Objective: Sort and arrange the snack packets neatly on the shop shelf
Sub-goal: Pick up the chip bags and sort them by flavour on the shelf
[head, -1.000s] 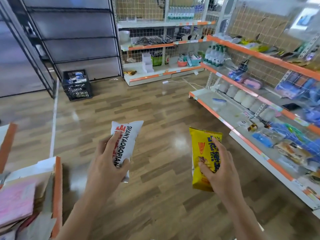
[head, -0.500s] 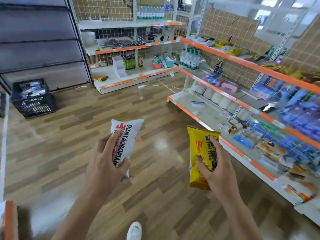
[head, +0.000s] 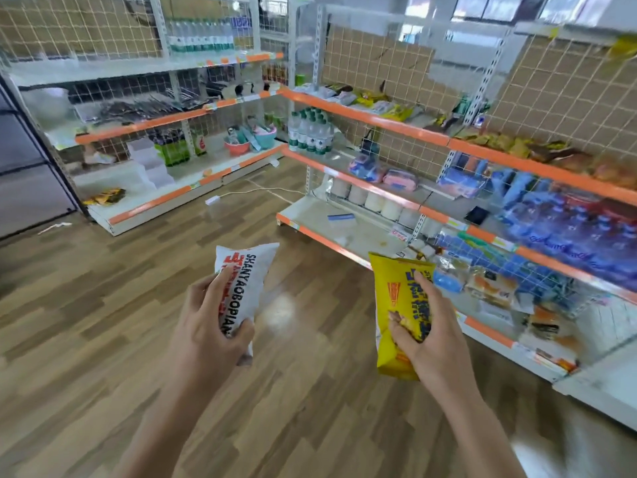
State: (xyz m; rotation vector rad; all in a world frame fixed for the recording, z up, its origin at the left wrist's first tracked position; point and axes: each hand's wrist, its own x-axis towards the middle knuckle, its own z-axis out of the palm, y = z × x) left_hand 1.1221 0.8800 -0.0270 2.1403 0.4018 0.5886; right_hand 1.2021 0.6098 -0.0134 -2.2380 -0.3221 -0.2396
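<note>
My left hand (head: 206,326) grips a white snack packet (head: 246,274) with red and black lettering, held upright over the wooden floor. My right hand (head: 427,336) grips a yellow snack packet (head: 396,301) with blue print, also upright. Both packets hang in front of me, apart from each other. To the right runs the shop shelf (head: 379,122) with orange edge strips; its upper board carries loose snack packets (head: 396,110), and its lower boards hold blue packs and wrapped snacks (head: 489,288).
A second shelf unit (head: 179,115) stands at the back with water bottles, buckets and white boxes. Water bottles (head: 310,132) fill the corner. A white cable with a plug strip (head: 213,200) lies on the floor near the corner.
The view has swung right and closer to the right-hand shelf; the black crate and the near counter have left the picture. Both hands keep hold of their packets in the same pose.
</note>
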